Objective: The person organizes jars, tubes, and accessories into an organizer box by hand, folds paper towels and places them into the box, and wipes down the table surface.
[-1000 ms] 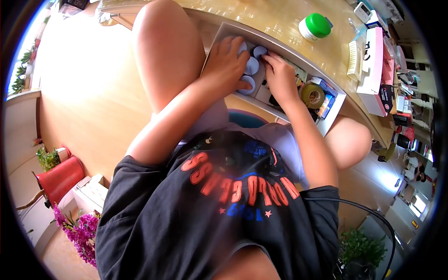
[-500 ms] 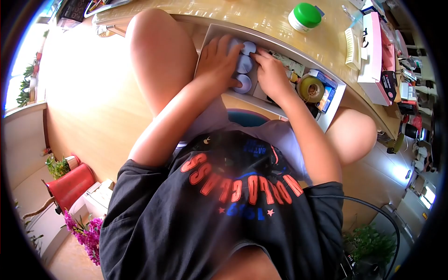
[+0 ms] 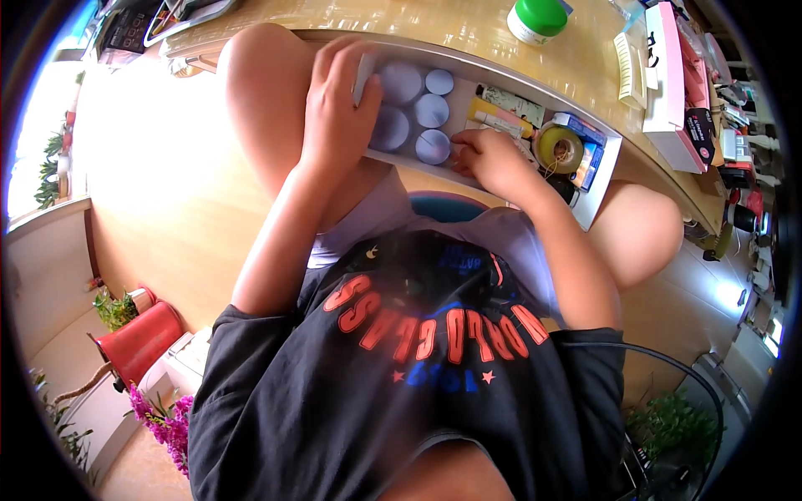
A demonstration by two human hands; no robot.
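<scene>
A long pale open box or drawer (image 3: 603,196) lies across the lap, below the table edge. At its left end stand several round bluish-white items, among them two larger ones (image 3: 388,128) and a column of smaller ones (image 3: 432,111). My left hand (image 3: 338,104) is raised over the left end wall, its fingers apart and holding nothing. Close beside the lowest small round item (image 3: 433,146), my right hand (image 3: 493,159) reaches in with bent, parted fingers. Tubes (image 3: 501,117), a roll of tape (image 3: 558,149) and a blue packet (image 3: 590,163) fill the right end.
A green-lidded jar (image 3: 537,20) stands on the table (image 3: 418,21) beyond the box. Farther right are a cream rack (image 3: 630,71) and a pink-and-white box (image 3: 677,104). A red chair (image 3: 144,341) and purple flowers (image 3: 171,430) are at lower left. A black cable (image 3: 685,365) runs right.
My left hand has lifted off the round items and moved left, uncovering the larger ones. My right hand has shifted from the top small item down beside the lowest one.
</scene>
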